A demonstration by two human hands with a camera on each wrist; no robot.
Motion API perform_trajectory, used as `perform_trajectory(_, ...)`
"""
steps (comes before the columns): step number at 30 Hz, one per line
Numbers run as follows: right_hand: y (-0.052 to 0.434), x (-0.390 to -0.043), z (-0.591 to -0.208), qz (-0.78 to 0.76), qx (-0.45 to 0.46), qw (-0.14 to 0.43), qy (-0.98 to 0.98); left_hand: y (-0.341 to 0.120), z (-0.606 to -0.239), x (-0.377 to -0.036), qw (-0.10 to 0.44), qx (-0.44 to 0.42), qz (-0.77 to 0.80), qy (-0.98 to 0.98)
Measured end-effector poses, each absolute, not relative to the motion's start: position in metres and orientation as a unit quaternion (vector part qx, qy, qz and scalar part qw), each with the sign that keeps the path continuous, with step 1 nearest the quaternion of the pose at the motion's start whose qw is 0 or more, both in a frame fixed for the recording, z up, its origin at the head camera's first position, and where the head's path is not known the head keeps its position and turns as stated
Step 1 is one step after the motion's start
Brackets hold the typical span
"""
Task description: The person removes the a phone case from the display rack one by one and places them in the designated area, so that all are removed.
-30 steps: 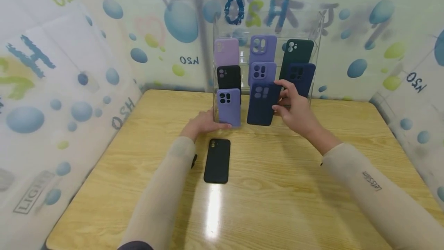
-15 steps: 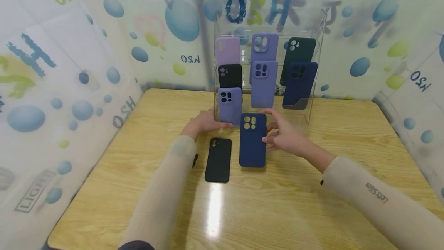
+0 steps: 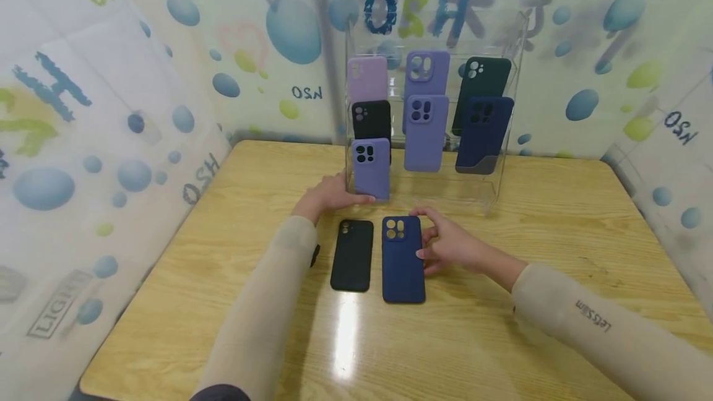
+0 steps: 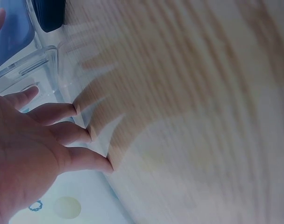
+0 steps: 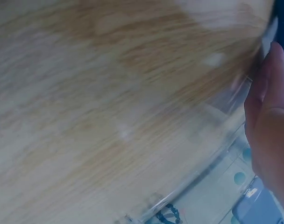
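With fingertips and thumb, my right hand (image 3: pixel 450 245) pinches the right edge of a dark blue phone case (image 3: pixel 402 271). The case is down at the tabletop, its camera cutouts at the far end; whether its whole back touches the wood I cannot tell. Left of it lies a black phone case (image 3: pixel 352 258). My left hand (image 3: pixel 330 194) is at the lower left corner of a clear stand (image 3: pixel 473 194), thumb across the front beside a lilac case (image 3: pixel 371 175). In the left wrist view, the left hand's fingers (image 4: pixel 67 133) spread nearly straight, tips at the table.
The stand's tiers also hold a pink case (image 3: pixel 367 77), another black case (image 3: pixel 374 117), two more lilac cases (image 3: pixel 426 141), a dark green case (image 3: pixel 492 82) and another navy case (image 3: pixel 481 141). A patterned wall (image 3: pixel 267 116) borders the wooden table (image 3: pixel 473 339).
My right hand has brought the dark blue case from the stand's front down and toward me to the table, right of the black case. The left hand has stayed at the stand's corner.
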State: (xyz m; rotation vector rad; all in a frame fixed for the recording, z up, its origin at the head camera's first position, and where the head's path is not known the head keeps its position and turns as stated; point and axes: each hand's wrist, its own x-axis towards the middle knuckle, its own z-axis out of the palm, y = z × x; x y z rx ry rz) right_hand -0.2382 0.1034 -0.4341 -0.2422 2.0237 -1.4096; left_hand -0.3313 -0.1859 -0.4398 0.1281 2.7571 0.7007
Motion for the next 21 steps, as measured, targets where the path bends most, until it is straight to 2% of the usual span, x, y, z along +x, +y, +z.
perform_trajectory(8, 0.100, -0.238, -0.441, -0.490, -0.092, 0.293, 0.816, -0.186, -0.439, -0.331, 0.153, 0.042, 0.249, 0.955)
perform_trajectory(21, 0.090, -0.247, -0.445, -0.364, -0.170, 0.281, 0.872, -0.188, -0.438, -0.335, 0.169, 0.019, 0.215, 0.962)
